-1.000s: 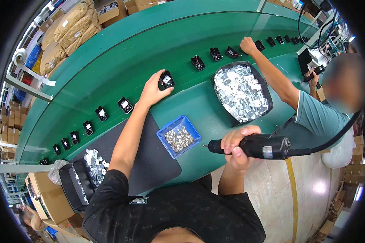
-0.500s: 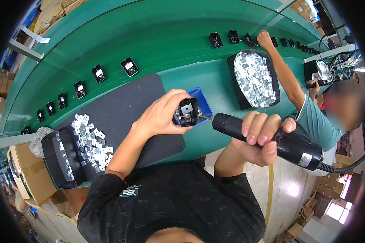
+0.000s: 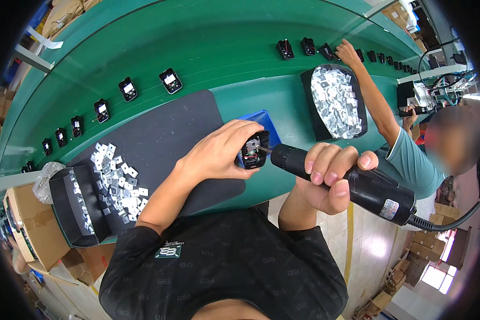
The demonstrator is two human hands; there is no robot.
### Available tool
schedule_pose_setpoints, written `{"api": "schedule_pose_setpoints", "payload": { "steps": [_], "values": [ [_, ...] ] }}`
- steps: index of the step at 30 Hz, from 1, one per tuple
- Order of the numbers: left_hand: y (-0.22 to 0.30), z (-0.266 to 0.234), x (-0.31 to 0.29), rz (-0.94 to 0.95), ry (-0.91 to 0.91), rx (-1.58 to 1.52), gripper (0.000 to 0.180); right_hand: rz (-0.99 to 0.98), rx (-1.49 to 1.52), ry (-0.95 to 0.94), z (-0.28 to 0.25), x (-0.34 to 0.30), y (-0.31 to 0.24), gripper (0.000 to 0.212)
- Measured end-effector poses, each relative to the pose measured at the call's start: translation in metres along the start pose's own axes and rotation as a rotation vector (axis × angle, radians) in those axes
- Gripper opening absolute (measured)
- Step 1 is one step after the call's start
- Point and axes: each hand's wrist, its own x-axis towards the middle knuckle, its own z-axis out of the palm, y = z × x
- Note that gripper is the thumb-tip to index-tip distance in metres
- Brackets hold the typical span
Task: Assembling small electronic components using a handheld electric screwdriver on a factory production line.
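Note:
Between thumb and fingers, my left hand (image 3: 218, 152) grips a black plastic housing (image 3: 254, 158) with a metal plate and thin red wires inside. My right hand (image 3: 333, 176) is closed around a black corded electric screwdriver (image 3: 381, 194). The screwdriver points left, and its bit (image 3: 263, 149) reaches into the housing at the metal plate. Whether a screw sits under the tip is too small to tell. Behind the housing is a blue bin (image 3: 269, 124), its inside partly covered by my left hand and the housing.
Loose square metal plates (image 3: 117, 184) lie on a dark mat (image 3: 197, 117), beside a black box (image 3: 64, 205). Another black bin (image 3: 319, 124) is heaped with plates. Black housings (image 3: 170, 81) line the green belt (image 3: 224, 58). A co-worker's arm (image 3: 376, 96) reaches over at the right.
The screwdriver has moved left, and its bit has gone from the blue bin into the housing. The housing has shifted slightly right and tilted. Housings at the left have slid a little left.

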Motion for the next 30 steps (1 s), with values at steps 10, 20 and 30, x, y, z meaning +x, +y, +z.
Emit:
{"api": "schedule_pose_setpoints", "payload": {
  "steps": [10, 20, 30],
  "values": [
    [0.006, 0.000, 0.001, 0.041, 0.005, -0.023, 0.065, 0.028, 0.044, -0.009, -0.006, -0.002, 0.002, 0.036],
    [0.012, -0.002, 0.001, -0.017, 0.000, -0.061, 0.066, 0.052, 0.083, -0.243, -0.012, 0.006, 0.004, 0.028],
    [0.006, 0.005, 0.002, -0.014, -0.036, -0.110, 0.068, -0.007, 0.083, -0.400, -0.024, 0.009, 0.008, 0.043]
  ]
}}
